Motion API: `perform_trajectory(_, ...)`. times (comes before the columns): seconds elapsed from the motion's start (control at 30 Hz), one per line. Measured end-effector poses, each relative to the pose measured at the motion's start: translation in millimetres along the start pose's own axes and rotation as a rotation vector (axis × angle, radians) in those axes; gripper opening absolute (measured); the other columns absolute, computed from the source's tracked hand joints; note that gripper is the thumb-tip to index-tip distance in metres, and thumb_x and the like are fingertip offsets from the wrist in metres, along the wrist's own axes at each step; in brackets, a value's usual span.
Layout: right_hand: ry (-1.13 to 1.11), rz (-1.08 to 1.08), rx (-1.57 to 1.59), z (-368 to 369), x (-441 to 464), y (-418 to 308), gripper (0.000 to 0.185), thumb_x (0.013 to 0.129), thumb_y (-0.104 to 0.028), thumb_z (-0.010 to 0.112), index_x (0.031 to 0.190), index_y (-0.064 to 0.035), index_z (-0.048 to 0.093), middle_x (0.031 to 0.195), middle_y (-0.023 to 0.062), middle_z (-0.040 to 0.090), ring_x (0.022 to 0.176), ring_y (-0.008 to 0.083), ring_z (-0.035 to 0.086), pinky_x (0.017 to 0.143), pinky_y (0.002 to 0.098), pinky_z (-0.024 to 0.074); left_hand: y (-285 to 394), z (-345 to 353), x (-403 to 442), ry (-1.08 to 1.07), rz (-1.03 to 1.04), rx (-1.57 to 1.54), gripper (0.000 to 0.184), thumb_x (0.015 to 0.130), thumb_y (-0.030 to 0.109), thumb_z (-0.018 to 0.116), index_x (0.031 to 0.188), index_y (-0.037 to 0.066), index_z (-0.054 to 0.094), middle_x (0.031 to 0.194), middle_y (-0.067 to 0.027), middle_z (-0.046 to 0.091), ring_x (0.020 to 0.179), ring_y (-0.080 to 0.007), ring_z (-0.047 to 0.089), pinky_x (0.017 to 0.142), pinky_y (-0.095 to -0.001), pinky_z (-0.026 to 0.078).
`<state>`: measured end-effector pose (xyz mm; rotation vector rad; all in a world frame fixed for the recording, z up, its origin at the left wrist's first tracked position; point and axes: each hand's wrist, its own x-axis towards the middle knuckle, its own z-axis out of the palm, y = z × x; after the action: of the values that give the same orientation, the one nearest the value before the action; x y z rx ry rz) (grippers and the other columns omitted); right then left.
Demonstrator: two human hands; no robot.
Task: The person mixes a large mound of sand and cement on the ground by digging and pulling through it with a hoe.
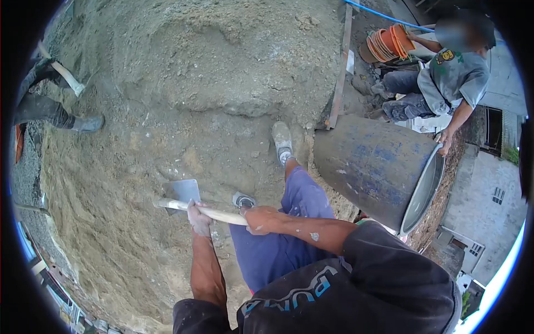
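Note:
A hoe with a pale wooden handle [224, 215] and a flat grey metal blade [186, 191] lies across the front of my body. My left hand [198, 217] is closed round the handle close to the blade. Farther along, my right hand [261, 220] grips the handle's other end, in front of my purple trousers. The blade is over the sandy ground [128, 189], and whether it touches the soil I cannot tell.
A large blue-grey barrel [375, 161] lies tilted at the right, with a co-worker [459, 78] holding its rim and orange buckets [387, 43]. At the left another person's leg [50, 111] stands beside a wooden handle [68, 77]. A sand mound [239, 50] rises ahead.

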<state>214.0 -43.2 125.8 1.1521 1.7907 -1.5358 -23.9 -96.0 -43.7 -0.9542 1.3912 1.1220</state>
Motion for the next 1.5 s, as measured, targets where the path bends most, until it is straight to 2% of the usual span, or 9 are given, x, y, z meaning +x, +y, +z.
perform_trajectory(0.27, 0.117, 0.090, -0.088, 21, 108, 8, 0.027, 0.084, -0.011, 0.052, 0.109, -0.0026, 0.057, 0.100, 0.0202, 0.067, 0.096, 0.0367, 0.065, 0.078, 0.0473, 0.0520, -56, 32, 40, -0.046, 0.039, 0.209, 0.025, 0.096, 0.030, 0.053, 0.081, 0.012, 0.044, 0.061, 0.0008, 0.044, 0.050, -0.0128, 0.044, 0.047, -0.0292, 0.044)
perform_trajectory(0.57, -0.007, 0.496, -0.200, -44, 10, 199, 0.038, 0.077, -0.012, 0.057, 0.113, 0.0034, 0.055, 0.103, 0.0234, 0.066, 0.098, 0.0375, 0.065, 0.083, 0.0463, 0.0516, -305, 151, 35, -0.115, -0.390, 0.396, 0.013, 0.091, 0.017, 0.054, 0.089, 0.008, 0.044, 0.061, -0.0031, 0.044, 0.047, -0.0166, 0.046, 0.043, -0.0339, 0.044)
perform_trajectory(0.73, -0.106, 0.466, -0.258, -133, 15, 131, 0.038, 0.074, -0.012, 0.059, 0.108, 0.0038, 0.060, 0.098, 0.0235, 0.067, 0.094, 0.0369, 0.066, 0.079, 0.0442, 0.0527, -272, 165, 65, -0.327, -0.525, 0.205, 0.022, 0.090, 0.023, 0.058, 0.100, 0.008, 0.045, 0.070, -0.0069, 0.053, 0.061, -0.0207, 0.056, 0.059, -0.0415, 0.053)
perform_trajectory(0.93, -0.119, 0.222, -0.653, -334, -89, 113, 0.027, 0.075, -0.014, 0.061, 0.100, -0.0021, 0.065, 0.089, 0.0171, 0.069, 0.088, 0.0342, 0.067, 0.072, 0.0446, 0.0528, -229, 260, -33, -0.209, -0.318, -0.182, 0.037, 0.089, 0.028, 0.062, 0.115, 0.009, 0.046, 0.097, -0.0119, 0.058, 0.096, -0.0275, 0.059, 0.086, -0.0451, 0.052)
perform_trajectory(0.97, -0.023, 0.086, -0.772, -370, -125, 123, 0.037, 0.075, -0.023, 0.067, 0.106, -0.0040, 0.062, 0.083, 0.0159, 0.067, 0.083, 0.0353, 0.066, 0.069, 0.0459, 0.0517, -228, 276, -50, -0.176, -0.300, -0.309, 0.032, 0.090, 0.028, 0.061, 0.111, 0.008, 0.049, 0.099, -0.0120, 0.060, 0.098, -0.0277, 0.060, 0.088, -0.0459, 0.052)
perform_trajectory(1.13, 0.663, 0.443, -1.157, -477, -283, 79, 0.028, 0.070, -0.005, 0.065, 0.098, -0.0082, 0.065, 0.097, 0.0087, 0.065, 0.099, 0.0300, 0.059, 0.083, 0.0429, 0.0463, -234, 394, -197, -0.879, -0.334, -0.478, 0.021, 0.090, 0.022, 0.063, 0.103, 0.008, 0.055, 0.105, -0.0057, 0.061, 0.103, -0.0226, 0.060, 0.087, -0.0435, 0.053)
perform_trajectory(1.23, 0.931, 0.464, -1.204, -488, -307, 75, 0.022, 0.070, 0.000, 0.063, 0.088, -0.0120, 0.066, 0.090, 0.0069, 0.060, 0.098, 0.0278, 0.055, 0.076, 0.0413, 0.0471, -237, 425, -236, -0.887, -0.421, -0.493, 0.021, 0.092, 0.023, 0.060, 0.103, 0.006, 0.055, 0.107, -0.0103, 0.062, 0.105, -0.0248, 0.059, 0.093, -0.0485, 0.048)
perform_trajectory(1.37, 0.646, 0.463, -1.173, -418, -257, 69, 0.020, 0.072, -0.004, 0.061, 0.089, -0.0112, 0.067, 0.087, 0.0090, 0.064, 0.092, 0.0286, 0.060, 0.075, 0.0410, 0.0489, -209, 344, -189, -0.636, -0.328, -0.385, 0.016, 0.091, 0.023, 0.056, 0.098, 0.008, 0.055, 0.097, -0.0054, 0.060, 0.100, -0.0213, 0.059, 0.090, -0.0472, 0.048)
perform_trajectory(1.5, 0.071, 0.300, -0.769, -266, -141, 121, 0.035, 0.077, -0.027, 0.068, 0.104, -0.0070, 0.060, 0.090, 0.0157, 0.067, 0.091, 0.0338, 0.065, 0.077, 0.0455, 0.0512, -166, 206, -51, -0.139, -0.233, -0.397, 0.015, 0.082, 0.014, 0.052, 0.070, 0.012, 0.044, 0.062, -0.0012, 0.045, 0.052, -0.0168, 0.047, 0.051, -0.0323, 0.045)
